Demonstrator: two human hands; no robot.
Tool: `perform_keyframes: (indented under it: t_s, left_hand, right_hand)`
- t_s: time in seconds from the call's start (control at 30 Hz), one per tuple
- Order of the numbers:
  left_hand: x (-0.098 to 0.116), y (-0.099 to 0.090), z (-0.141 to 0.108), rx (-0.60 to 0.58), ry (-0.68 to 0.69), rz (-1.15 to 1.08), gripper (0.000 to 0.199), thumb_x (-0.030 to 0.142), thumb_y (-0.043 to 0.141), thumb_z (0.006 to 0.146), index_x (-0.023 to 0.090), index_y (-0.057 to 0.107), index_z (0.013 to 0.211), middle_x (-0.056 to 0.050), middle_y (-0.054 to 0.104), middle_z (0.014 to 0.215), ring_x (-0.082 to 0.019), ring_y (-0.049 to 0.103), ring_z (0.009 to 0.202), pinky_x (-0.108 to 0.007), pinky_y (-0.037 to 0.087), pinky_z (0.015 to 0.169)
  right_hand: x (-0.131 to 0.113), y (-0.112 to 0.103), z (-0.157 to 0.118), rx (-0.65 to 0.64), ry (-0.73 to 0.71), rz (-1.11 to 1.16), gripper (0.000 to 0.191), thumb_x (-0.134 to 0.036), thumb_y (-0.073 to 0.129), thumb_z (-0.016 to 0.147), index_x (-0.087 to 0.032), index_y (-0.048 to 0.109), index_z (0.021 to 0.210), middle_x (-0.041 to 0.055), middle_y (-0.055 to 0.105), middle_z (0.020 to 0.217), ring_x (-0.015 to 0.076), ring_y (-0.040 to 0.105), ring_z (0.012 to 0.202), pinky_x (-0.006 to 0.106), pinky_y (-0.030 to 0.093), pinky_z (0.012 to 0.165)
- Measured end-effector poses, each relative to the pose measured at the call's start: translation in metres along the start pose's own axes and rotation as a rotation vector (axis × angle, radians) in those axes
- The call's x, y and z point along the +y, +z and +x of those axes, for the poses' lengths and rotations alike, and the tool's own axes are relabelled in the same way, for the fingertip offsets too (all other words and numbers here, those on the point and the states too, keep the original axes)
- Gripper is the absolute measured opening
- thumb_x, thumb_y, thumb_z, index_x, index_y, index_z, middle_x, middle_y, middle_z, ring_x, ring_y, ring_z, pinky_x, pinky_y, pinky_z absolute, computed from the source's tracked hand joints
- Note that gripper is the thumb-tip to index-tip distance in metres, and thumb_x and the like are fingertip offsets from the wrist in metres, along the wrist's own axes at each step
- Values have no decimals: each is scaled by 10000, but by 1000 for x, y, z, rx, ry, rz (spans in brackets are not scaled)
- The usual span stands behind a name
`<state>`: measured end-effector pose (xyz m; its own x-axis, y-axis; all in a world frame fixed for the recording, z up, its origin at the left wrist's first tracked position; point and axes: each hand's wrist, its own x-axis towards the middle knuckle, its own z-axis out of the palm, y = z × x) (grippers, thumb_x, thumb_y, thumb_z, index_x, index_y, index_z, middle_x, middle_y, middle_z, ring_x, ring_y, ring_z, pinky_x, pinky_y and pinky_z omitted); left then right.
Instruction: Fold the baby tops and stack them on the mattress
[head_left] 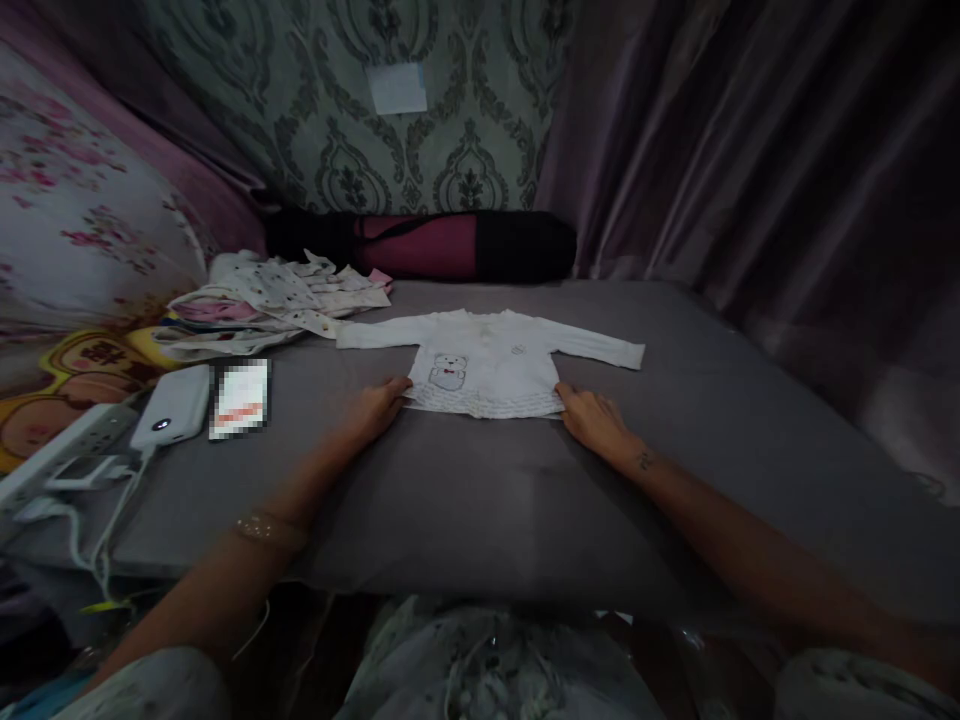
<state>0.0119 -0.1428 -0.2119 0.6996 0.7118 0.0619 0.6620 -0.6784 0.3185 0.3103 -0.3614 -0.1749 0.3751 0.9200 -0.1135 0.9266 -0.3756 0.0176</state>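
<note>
A small white long-sleeved baby shirt (491, 365) lies spread on the grey-covered surface, its sleeves stretched out to both sides. It has a bear picture on the left part of its front and printed lines along the hem. My left hand (381, 405) pinches the lower left corner of the hem. At the lower right corner, my right hand (592, 415) grips the hem between thumb and fingers. The left sleeve's cuff reaches the edge of a clothes pile (262, 300).
At left lie a white power bank (172, 405) with a cable, a power strip (67, 455), a blurred-out flat item (238, 400) and a yellow patterned cushion (82, 375). A black and maroon rolled bag (420, 245) lies along the back wall. Curtains (697, 130) hang at right.
</note>
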Motion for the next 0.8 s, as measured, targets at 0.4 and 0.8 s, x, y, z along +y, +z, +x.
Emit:
perform_keyframes:
  t_s: [0.4,0.8]
  left_hand:
    - [-2,-42,23,-17,109,-129,397,454,446,896,203,713,1049,-98,669,1058,-233,626,973,-335,494,894]
    - [31,36,90,-1,235,78,498,354,329,981,129,472,1401,-155,429,1507,-261,350,1422,-429,253,1178]
  right_hand:
    - [21,-29,30,-98,-264,146,292,-340,490,946,-284,702,1139,85,702,1106,267,631,1093,359,468,909]
    - [-37,25,126,56,-150,203,622,-463,222,1007,-146,277,1540,122,185,1624,291,135,1495,523,120,1194]
